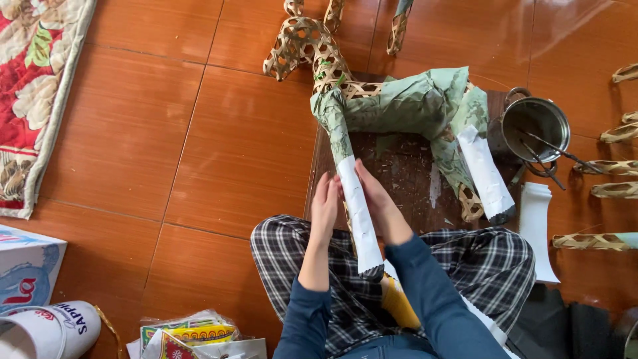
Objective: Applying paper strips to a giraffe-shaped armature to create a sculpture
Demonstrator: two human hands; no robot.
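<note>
The floor (219,133) consists of large glossy reddish-brown tiles with thin dark grout lines; soft light reflects off the tiles near the top right. A quilted floral mat (33,86) in red, cream and green lies along the left edge. A dark wooden board (399,173), scuffed and flecked with paper scraps, rests on the tiles at centre. A cardboard box (26,272) and a white sandal (50,329) occupy the lower left corner.

woven animal frame (399,106), green-papered, white-wrapped leg (357,213)
</note>
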